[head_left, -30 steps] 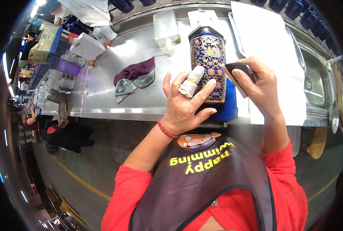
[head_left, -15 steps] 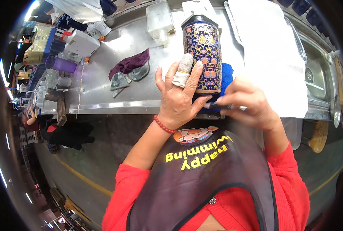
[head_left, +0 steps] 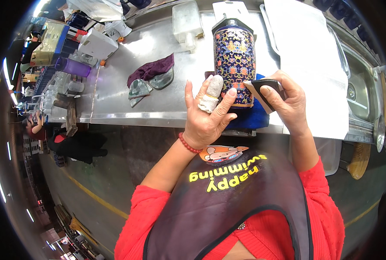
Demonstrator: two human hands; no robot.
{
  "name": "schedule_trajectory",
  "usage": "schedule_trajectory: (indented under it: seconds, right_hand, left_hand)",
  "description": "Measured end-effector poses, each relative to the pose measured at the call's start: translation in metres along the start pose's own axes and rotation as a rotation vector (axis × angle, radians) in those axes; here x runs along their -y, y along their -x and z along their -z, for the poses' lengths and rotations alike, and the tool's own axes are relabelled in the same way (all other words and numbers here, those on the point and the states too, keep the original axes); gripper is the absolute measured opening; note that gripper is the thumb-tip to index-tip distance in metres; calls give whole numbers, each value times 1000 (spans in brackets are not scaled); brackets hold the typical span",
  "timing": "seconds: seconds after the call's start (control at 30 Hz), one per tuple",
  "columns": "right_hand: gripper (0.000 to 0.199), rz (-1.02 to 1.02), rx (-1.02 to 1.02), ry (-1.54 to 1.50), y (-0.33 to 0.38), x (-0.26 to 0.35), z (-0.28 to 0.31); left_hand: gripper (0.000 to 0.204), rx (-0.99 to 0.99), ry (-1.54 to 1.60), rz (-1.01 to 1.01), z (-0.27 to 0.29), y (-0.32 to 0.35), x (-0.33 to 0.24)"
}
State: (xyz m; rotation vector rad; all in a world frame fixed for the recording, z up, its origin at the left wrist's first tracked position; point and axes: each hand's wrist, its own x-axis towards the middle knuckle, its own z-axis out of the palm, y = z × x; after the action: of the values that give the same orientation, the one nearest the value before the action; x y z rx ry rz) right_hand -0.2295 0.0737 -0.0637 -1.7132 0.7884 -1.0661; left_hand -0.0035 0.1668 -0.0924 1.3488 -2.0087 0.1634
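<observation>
A dark blue bottle (head_left: 235, 60) with a colourful floral pattern lies on a blue cloth (head_left: 254, 118), its neck pointing away from me. My left hand (head_left: 210, 112) is open, fingers spread, beside the bottle's near left side. The index fingertip overlaps the bottle's edge; whether it presses there I cannot tell. A grey-white cover wraps its middle finger. At the bottle's near right side, my right hand (head_left: 288, 102) grips a flat black scraper (head_left: 267, 93) between thumb and fingers. The scraper's pale edge is beside the patterned surface; I cannot tell whether they touch.
On the metal bench (head_left: 110, 82) to the left lie a purple cloth (head_left: 154, 71) and dark greenish pads (head_left: 162, 79). A clear container (head_left: 187, 21) stands farther back. White sheeting (head_left: 307, 52) covers the right side, alongside a metal sink (head_left: 357, 91).
My right hand has risen beside the bottle, turning the scraper so its flat face shows. My left thumb has come away from the bottle's near end. The whole view has shifted slightly.
</observation>
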Motion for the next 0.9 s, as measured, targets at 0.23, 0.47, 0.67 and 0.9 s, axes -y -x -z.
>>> schedule_trajectory:
  seconds: [0.23, 0.47, 0.67, 0.9]
  right_hand:
    - [11, -55, 0, -26, 3, -4, 0]
    - [12, -140, -46, -54, 7, 7, -5]
    - [13, -184, -125, -82, 14, 2, -8]
    - [14, -261, -277, -244, 9, 35, -29]
  left_hand:
    - [41, 2, -16, -60, 5, 4, -9]
    - [43, 2, 30, 46, 7, 1, 0]
    - [42, 9, 13, -33, 7, 7, 0]
    - [86, -46, 121, 98, -1, 4, 14]
